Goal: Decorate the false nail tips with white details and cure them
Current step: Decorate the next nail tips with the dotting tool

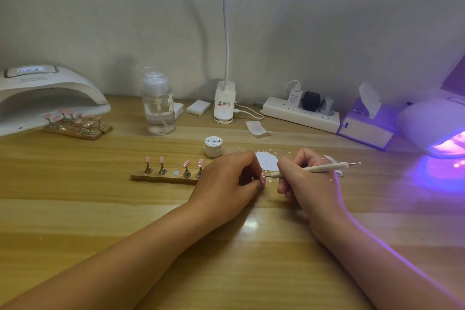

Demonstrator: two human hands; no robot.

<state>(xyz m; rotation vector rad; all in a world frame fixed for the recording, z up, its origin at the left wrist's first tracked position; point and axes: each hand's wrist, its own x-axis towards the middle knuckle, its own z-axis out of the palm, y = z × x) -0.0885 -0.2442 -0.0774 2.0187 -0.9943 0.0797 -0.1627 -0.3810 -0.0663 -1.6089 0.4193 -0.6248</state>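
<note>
The left hand (226, 178) pinched a pink nail tip (262, 178) between curled fingers, near the middle of the table (226, 246), just right of the wooden strip (163, 178). The right hand (304, 178) gripped a dotting tool (319, 168) pen-fashion, its point at the tip's face. Uneven pressure would likely smear the wet white dots, and a loose pinch could let the tip twist.

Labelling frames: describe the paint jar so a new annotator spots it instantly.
Start at the white clip lamp at the back middle of the wooden table. Straight toward the person from it, just beyond the left hand, sits a small round white jar. Only it has a lid lettered "Painted" in script.
</note>
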